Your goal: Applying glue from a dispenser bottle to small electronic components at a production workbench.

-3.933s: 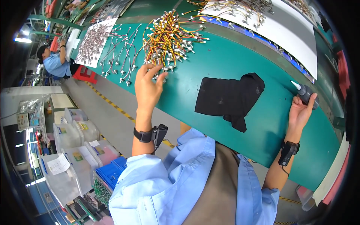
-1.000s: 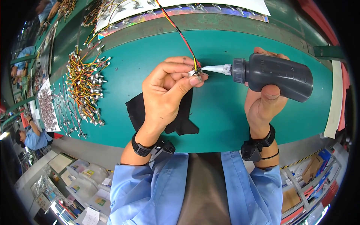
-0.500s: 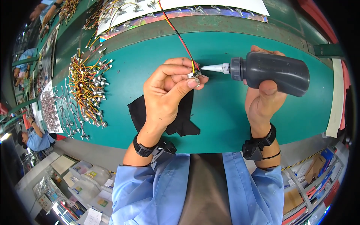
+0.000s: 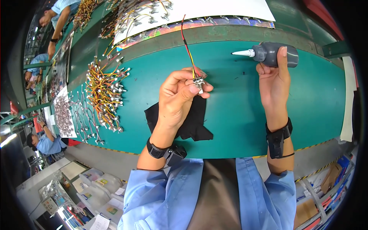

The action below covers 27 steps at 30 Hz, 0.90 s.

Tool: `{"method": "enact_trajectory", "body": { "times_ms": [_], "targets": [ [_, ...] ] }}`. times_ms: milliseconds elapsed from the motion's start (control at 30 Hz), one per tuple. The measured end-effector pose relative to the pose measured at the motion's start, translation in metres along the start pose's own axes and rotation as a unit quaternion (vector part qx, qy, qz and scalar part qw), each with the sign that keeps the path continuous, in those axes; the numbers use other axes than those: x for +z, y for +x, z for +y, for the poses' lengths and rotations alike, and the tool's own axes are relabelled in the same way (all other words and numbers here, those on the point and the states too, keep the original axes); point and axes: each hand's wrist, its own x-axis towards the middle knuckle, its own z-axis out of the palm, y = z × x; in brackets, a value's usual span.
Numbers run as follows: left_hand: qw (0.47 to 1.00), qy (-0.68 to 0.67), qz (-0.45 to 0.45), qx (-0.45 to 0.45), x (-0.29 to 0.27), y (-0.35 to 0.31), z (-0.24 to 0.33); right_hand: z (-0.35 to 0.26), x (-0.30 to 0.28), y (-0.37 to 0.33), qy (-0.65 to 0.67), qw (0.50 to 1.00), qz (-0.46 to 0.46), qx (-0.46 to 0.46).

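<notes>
My left hand (image 4: pixel 173 97) pinches a small metal part with wires (image 4: pixel 198 81), perhaps a potentiometer, between thumb and fingers. Its red, yellow and black leads (image 4: pixel 186 45) rise away toward the far edge of the table. In my right hand (image 4: pixel 274 86) is a dark grey squeeze bottle (image 4: pixel 281 54), lying sideways with thumb and fingers around it. The bottle's white pointed nozzle (image 4: pixel 243 53) faces left, well apart from the wired part. Beneath my left hand a black cloth (image 4: pixel 197 122) lies on the green mat (image 4: pixel 234 115).
Left of my hand lies a heap of wired parts (image 4: pixel 105 96), with thinner leads (image 4: pixel 85 119) beside it. Several metal parts stand on a white sheet (image 4: pixel 214 8) along the far side. Co-workers (image 4: pixel 50 143) sit at the left. Plastic bins (image 4: pixel 97 193) stand lower left.
My right hand has drawn the bottle away, up and to the right, so its nozzle no longer sits at the wired part. The whole view has shifted slightly; my left hand keeps its pinch.
</notes>
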Motion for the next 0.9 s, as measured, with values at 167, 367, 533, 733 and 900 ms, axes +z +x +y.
{"method": "enact_trajectory", "body": {
  "times_ms": [167,367,533,733,900],
  "targets": [
    [1.000,-0.010,-0.011,-0.001,-0.004,0.003,-0.004,0.002,-0.002,0.004,0.011,1.000,0.002,0.023],
    [1.000,0.019,0.015,-0.005,0.002,0.006,0.010,0.003,0.000,0.008,0.045,0.999,-0.003,0.028],
    [0.993,0.066,0.080,0.064,0.010,0.023,0.040,0.001,0.000,0.008,0.060,0.997,0.015,0.041],
    [0.862,0.429,0.223,0.156,-0.007,0.118,0.091,-0.003,-0.007,0.004,0.076,0.995,0.019,0.057],
    [0.708,0.634,0.284,0.130,-0.042,0.226,0.091,-0.005,-0.001,0.004,0.075,0.995,0.027,0.064]
  ]
}}
